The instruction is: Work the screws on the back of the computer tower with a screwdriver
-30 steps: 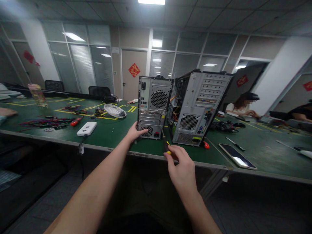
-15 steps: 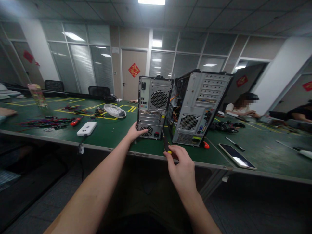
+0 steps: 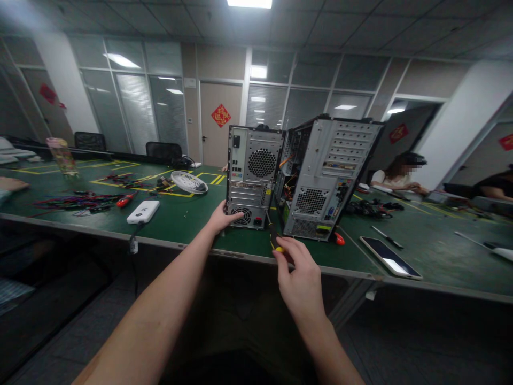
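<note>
A smaller computer case stands upright on the green table, its rear panel with fan grille and ports facing me. My left hand grips its lower left edge, thumb lying across the rear by the lower fan grille and fingers round the side. In my right hand is a screwdriver with a black and yellow handle, pinched near the handle's end. Its shaft points up at the lower right edge of the rear panel; I cannot make out exactly what the tip touches. A larger computer case stands close on the right.
A white power bank, bundled coloured wires and a white basket-like tray are on the left. To the right lie a phone, another screwdriver and black cables. A person sits behind them.
My right hand has shifted very slightly to the right at the screwdriver's handle. The left hand and both computer cases have stayed in place.
</note>
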A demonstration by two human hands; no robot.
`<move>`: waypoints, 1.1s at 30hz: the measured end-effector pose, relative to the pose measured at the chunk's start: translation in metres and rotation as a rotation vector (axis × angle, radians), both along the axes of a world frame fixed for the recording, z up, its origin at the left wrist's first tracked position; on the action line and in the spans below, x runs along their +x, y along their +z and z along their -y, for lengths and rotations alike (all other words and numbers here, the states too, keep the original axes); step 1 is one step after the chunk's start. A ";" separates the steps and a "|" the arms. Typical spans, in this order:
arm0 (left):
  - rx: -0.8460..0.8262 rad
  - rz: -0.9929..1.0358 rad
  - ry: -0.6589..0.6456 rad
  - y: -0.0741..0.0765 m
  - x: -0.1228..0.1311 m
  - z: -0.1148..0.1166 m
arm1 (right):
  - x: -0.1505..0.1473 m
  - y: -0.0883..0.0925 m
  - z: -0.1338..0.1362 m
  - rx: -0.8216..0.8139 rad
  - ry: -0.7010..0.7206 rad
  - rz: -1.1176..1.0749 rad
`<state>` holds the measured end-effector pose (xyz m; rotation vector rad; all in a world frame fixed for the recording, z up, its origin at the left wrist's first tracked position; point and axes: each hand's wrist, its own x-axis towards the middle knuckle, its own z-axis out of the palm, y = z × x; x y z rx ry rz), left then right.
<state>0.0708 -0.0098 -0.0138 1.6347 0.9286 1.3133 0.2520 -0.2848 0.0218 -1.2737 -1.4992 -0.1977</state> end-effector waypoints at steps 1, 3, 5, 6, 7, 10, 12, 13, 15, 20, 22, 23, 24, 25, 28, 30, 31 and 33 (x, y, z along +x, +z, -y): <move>0.000 -0.001 -0.001 0.000 0.000 0.000 | 0.000 0.000 0.000 0.008 0.001 -0.014; 0.002 -0.001 -0.001 -0.001 0.000 -0.001 | -0.001 0.000 -0.001 0.012 0.009 -0.044; 0.004 -0.004 0.002 -0.001 -0.001 -0.001 | -0.001 0.000 -0.001 0.014 0.015 -0.051; 0.005 -0.006 0.004 -0.001 -0.001 -0.001 | -0.001 0.000 -0.001 0.016 0.013 -0.041; 0.006 -0.007 0.006 -0.001 -0.001 -0.001 | -0.001 0.001 -0.001 0.018 0.010 -0.025; 0.001 -0.008 0.013 0.001 -0.001 0.000 | 0.000 0.002 0.000 0.020 -0.011 0.016; -0.010 -0.005 0.011 0.002 -0.001 0.001 | 0.000 0.002 0.000 0.021 -0.023 0.029; -0.014 -0.004 0.008 0.002 -0.001 0.002 | 0.000 0.002 0.000 0.022 -0.027 0.031; -0.015 -0.003 0.008 0.003 -0.001 0.003 | 0.000 0.001 0.000 0.021 -0.028 0.022; -0.007 -0.012 0.017 0.003 0.000 0.004 | -0.001 0.000 -0.001 -0.023 -0.003 -0.044; -0.003 -0.010 0.017 0.002 0.001 0.003 | -0.001 0.000 -0.001 -0.015 0.006 -0.042; -0.002 -0.007 0.016 0.002 0.001 0.002 | -0.001 0.001 -0.001 0.000 0.003 -0.032; -0.001 -0.004 0.014 0.002 0.001 0.002 | -0.001 0.001 -0.001 0.015 -0.003 -0.018; 0.000 0.000 0.011 0.001 0.001 0.002 | 0.000 0.001 -0.001 0.028 -0.010 -0.001; -0.004 0.006 0.002 0.001 0.000 0.002 | 0.000 0.002 -0.001 0.040 -0.020 0.037; -0.004 0.006 0.004 0.001 0.000 0.001 | -0.001 0.002 -0.001 0.037 -0.022 0.036; -0.004 0.004 0.008 0.001 0.000 0.001 | -0.001 0.002 -0.001 0.034 -0.024 0.029; -0.003 0.002 0.011 0.000 0.000 0.000 | -0.001 0.001 -0.001 0.024 -0.023 0.009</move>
